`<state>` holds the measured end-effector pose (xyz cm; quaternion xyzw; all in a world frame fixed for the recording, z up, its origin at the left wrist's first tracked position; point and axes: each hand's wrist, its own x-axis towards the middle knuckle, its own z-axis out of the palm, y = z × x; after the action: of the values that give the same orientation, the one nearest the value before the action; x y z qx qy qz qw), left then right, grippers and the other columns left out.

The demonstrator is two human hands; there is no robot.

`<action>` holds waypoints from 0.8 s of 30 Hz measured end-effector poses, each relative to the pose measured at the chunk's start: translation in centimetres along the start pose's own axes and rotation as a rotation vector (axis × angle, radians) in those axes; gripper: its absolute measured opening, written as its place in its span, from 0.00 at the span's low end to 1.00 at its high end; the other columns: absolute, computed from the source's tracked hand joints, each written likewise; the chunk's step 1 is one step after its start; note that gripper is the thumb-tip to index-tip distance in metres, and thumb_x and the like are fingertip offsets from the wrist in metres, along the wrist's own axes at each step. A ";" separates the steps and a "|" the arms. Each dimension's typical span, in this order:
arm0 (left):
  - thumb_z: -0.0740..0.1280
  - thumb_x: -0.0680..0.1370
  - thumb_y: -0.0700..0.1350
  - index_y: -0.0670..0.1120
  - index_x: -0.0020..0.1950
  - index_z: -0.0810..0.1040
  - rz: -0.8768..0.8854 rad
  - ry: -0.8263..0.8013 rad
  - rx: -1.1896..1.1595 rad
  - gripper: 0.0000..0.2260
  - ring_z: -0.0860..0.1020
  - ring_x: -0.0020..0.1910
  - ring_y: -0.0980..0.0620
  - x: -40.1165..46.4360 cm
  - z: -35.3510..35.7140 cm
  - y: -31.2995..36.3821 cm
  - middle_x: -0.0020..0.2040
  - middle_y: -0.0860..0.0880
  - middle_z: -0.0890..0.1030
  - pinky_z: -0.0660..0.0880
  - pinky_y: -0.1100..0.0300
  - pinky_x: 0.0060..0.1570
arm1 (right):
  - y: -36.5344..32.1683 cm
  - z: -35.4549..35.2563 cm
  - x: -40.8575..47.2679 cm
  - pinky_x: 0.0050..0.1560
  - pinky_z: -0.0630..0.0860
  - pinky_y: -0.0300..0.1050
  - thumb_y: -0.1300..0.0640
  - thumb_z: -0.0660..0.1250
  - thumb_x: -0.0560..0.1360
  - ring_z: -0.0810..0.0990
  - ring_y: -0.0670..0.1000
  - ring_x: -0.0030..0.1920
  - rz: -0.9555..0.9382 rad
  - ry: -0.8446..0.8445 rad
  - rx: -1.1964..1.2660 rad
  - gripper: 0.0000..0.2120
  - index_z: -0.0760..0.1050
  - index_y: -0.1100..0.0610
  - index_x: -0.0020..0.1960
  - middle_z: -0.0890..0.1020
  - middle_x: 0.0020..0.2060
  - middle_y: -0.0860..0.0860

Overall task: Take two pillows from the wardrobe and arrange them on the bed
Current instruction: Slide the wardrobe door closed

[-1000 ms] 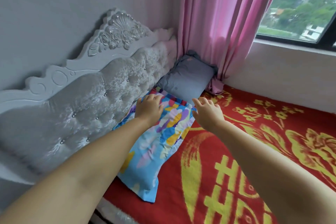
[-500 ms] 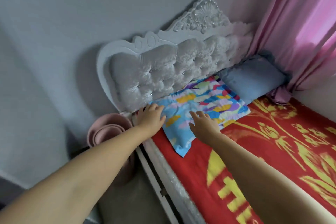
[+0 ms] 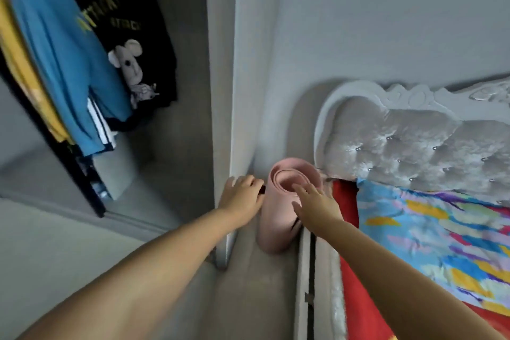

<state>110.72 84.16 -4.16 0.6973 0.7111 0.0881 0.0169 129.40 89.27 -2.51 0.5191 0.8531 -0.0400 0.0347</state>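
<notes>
A pillow with a bright blue, yellow and pink pattern [image 3: 430, 232] lies on the red bed cover [image 3: 356, 281] against the grey tufted headboard [image 3: 408, 146] at the right. The grey pillow is out of view. My left hand [image 3: 242, 196] hovers by the wardrobe's white side panel [image 3: 223, 119], fingers loosely apart, holding nothing. My right hand [image 3: 317, 204] is spread open over a rolled pink mat, off the pillow. The open wardrobe [image 3: 154, 124] fills the left of the view.
A rolled pink mat [image 3: 278, 218] stands on the floor between the wardrobe panel and the bed. Blue [image 3: 63, 58], yellow and black [image 3: 132, 36] shirts hang inside the wardrobe. A strip of grey floor [image 3: 256, 290] runs beside the white bed frame [image 3: 303, 284].
Both hands have come off the patterned pillow and swung left. My view has turned from the bed toward the wardrobe; the grey pillow and the curtain have gone out of sight.
</notes>
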 end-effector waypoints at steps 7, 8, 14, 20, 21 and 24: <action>0.58 0.79 0.52 0.50 0.67 0.70 -0.341 0.083 0.086 0.17 0.72 0.63 0.47 -9.1 -3.8 -15.8 0.63 0.49 0.75 0.65 0.52 0.64 | -16.3 0.3 2.8 0.60 0.72 0.53 0.49 0.54 0.81 0.72 0.58 0.66 -0.235 -0.002 -0.024 0.21 0.61 0.52 0.73 0.70 0.68 0.54; 0.58 0.79 0.52 0.50 0.67 0.70 -0.370 0.089 0.092 0.17 0.73 0.63 0.47 -10.3 -4.6 -18.4 0.63 0.48 0.76 0.66 0.52 0.63 | -18.9 0.2 3.3 0.61 0.72 0.53 0.49 0.53 0.81 0.72 0.57 0.66 -0.255 0.002 -0.022 0.21 0.61 0.52 0.73 0.70 0.68 0.54; 0.58 0.79 0.52 0.49 0.66 0.71 -0.507 0.125 0.191 0.17 0.74 0.62 0.47 -17.9 -10.1 -33.1 0.61 0.48 0.77 0.67 0.51 0.61 | -35.1 -0.4 6.5 0.60 0.73 0.54 0.48 0.54 0.81 0.72 0.57 0.65 -0.331 0.042 0.013 0.22 0.60 0.52 0.74 0.70 0.67 0.54; 0.56 0.80 0.51 0.49 0.66 0.70 -0.642 0.146 0.207 0.16 0.73 0.62 0.46 -22.5 -14.3 -42.6 0.62 0.47 0.76 0.66 0.51 0.62 | -47.2 -1.2 8.4 0.60 0.70 0.52 0.49 0.55 0.81 0.72 0.57 0.64 -0.428 0.075 0.009 0.21 0.62 0.52 0.73 0.71 0.66 0.54; 0.56 0.80 0.50 0.49 0.67 0.70 -0.657 0.157 0.195 0.16 0.73 0.62 0.46 -22.6 -15.0 -44.2 0.62 0.46 0.76 0.66 0.50 0.63 | -49.0 -1.9 9.3 0.60 0.70 0.52 0.50 0.55 0.81 0.73 0.57 0.64 -0.437 0.087 0.014 0.21 0.62 0.53 0.73 0.71 0.66 0.54; 0.57 0.80 0.50 0.49 0.68 0.69 -0.683 0.196 0.145 0.17 0.72 0.63 0.45 -22.2 -16.9 -48.4 0.64 0.46 0.75 0.66 0.50 0.63 | -53.9 -3.7 12.2 0.60 0.70 0.52 0.52 0.54 0.81 0.73 0.58 0.63 -0.469 0.104 0.034 0.20 0.63 0.54 0.72 0.72 0.65 0.55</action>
<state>61.01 59.81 3.07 0.4071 0.9057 0.0933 -0.0724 75.86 75.82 1.69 0.3089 0.9501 -0.0344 -0.0282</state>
